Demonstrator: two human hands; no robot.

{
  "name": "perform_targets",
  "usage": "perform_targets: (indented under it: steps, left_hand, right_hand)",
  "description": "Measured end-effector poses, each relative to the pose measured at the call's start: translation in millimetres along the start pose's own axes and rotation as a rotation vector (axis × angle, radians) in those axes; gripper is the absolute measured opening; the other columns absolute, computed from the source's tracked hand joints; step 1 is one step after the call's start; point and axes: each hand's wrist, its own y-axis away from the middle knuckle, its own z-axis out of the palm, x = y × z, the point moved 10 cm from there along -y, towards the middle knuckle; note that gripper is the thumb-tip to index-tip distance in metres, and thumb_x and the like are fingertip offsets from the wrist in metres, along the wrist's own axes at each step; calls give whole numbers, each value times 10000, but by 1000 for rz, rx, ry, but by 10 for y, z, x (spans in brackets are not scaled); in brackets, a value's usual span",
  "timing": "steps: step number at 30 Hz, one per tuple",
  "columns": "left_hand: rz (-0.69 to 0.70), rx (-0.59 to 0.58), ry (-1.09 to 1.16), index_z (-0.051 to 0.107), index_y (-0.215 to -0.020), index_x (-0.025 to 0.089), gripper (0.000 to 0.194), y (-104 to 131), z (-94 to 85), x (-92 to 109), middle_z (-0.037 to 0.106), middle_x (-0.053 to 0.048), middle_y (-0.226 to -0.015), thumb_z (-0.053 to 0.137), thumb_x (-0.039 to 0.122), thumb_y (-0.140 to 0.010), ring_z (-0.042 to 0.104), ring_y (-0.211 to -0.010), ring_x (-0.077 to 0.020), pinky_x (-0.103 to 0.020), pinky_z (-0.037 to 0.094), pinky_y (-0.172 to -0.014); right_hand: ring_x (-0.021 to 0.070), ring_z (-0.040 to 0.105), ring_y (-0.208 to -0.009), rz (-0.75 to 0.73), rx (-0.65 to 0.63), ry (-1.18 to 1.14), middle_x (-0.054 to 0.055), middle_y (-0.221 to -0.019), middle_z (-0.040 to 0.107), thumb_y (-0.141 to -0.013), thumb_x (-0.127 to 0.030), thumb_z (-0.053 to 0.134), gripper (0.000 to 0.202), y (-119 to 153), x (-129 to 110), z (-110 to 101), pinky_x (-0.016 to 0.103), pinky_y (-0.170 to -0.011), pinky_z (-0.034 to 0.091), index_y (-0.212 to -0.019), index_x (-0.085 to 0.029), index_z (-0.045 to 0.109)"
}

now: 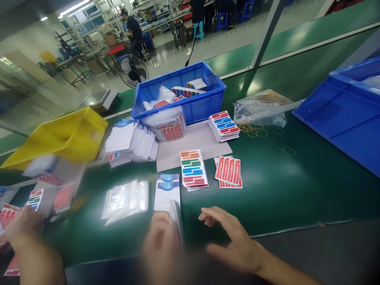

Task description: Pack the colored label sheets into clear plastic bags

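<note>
My left hand (160, 237), partly blurred, is closed on a clear plastic bag (177, 219) at the table's near edge. Just beyond it lie white leaflets with a blue wave print (167, 190), partly covered by the hand and bag. My right hand (231, 239) hovers to the right with thumb and fingers apart, holding nothing. Ahead of it are a stack of coloured label sheets (194, 170) and a small pile of red label cards (230, 172). A pile of flat clear bags (126, 200) lies to the left of my left hand.
A co-worker's hand (23, 225) handles red cards at far left. Behind stand a yellow bin (68, 134), a blue crate (204, 101), white booklets (121, 138), bagged cards (170, 126) and a banded label stack (224, 124). Rubber bands (257, 130) lie near another blue crate (341, 111).
</note>
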Motion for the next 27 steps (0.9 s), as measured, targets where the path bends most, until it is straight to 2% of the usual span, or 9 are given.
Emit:
perform_targets:
  steps: [3, 5, 9, 11, 13, 16, 18, 22, 27]
  left_hand:
    - [-24, -44, 28, 517, -567, 179, 322, 35, 93, -51, 491, 16, -712, 632, 357, -809, 434, -509, -79, -226, 356, -464]
    - [-7, -117, -15, 536, -577, 182, 311, 64, 164, -69, 511, 4, -737, 595, 340, -838, 462, -542, -91, -236, 399, -512]
    - [181, -116, -242, 620, -835, 226, 61, 43, 69, 22, 527, -45, -1003, 580, 268, -856, 541, -958, -179, -294, 442, -819]
    - [298, -161, -393, 574, -1090, 247, 276, 1, 60, 89, 477, -76, -1177, 630, 229, -820, 474, -1133, -209, -331, 407, -938]
    - [405, -312, -508, 511, -1205, 236, 444, -23, 175, 136, 473, -95, -1216, 665, 200, -790, 459, -1160, -214, -345, 403, -967]
    - [520, -548, -551, 562, -1079, 222, 321, -7, 407, 209, 584, -52, -1007, 667, 149, -786, 522, -1004, -179, -306, 461, -862]
    - [570, -625, -524, 579, -945, 213, 208, 5, 526, 280, 613, -19, -849, 656, 102, -786, 537, -888, -159, -285, 479, -783]
    - [612, -676, -511, 582, -833, 201, 163, 24, 657, 347, 645, -3, -740, 619, 47, -792, 536, -806, -154, -288, 488, -722]
    - [624, -696, -539, 577, -825, 199, 167, 34, 643, 330, 648, -15, -733, 598, 37, -790, 541, -786, -160, -306, 493, -705]
  right_hand:
    - [298, 520, -1192, -110, -67, 107, 201, -1301, 531, -836, -392, 649, 725, -4, -125, 194, 406, -972, 480, -1411, -109, 310]
    - [304, 480, -1249, -131, -66, 104, 219, -1335, 509, -835, -299, 640, 667, -10, -132, 249, 425, -1016, 446, -1387, -89, 332]
    - [172, 636, -996, -31, 24, -50, 92, -1086, 671, -876, -78, 527, 238, -77, 10, 99, 284, -873, 510, -1087, -189, 533]
    - [145, 653, -884, -7, 34, -98, 53, -969, 692, -880, -47, 511, 184, -123, 57, -9, 255, -793, 518, -968, -201, 561]
    - [144, 655, -839, -27, 37, -133, 46, -914, 694, -865, -38, 520, 184, -163, 65, -117, 254, -751, 523, -942, -198, 569]
    - [156, 663, -825, -95, 43, -143, 58, -898, 700, -842, -26, 526, 209, -193, 52, -232, 270, -730, 533, -959, -191, 580]
    - [163, 669, -816, -132, 33, -121, 63, -883, 708, -833, -22, 527, 217, -196, 49, -254, 284, -727, 538, -957, -189, 591]
    - [168, 682, -792, -192, -4, -57, 65, -871, 721, -831, -32, 526, 203, -193, 29, -239, 294, -716, 543, -926, -191, 608]
    - [175, 694, -809, -214, -68, -10, 75, -890, 731, -824, -27, 514, 215, -218, 27, -204, 289, -719, 548, -915, -191, 620]
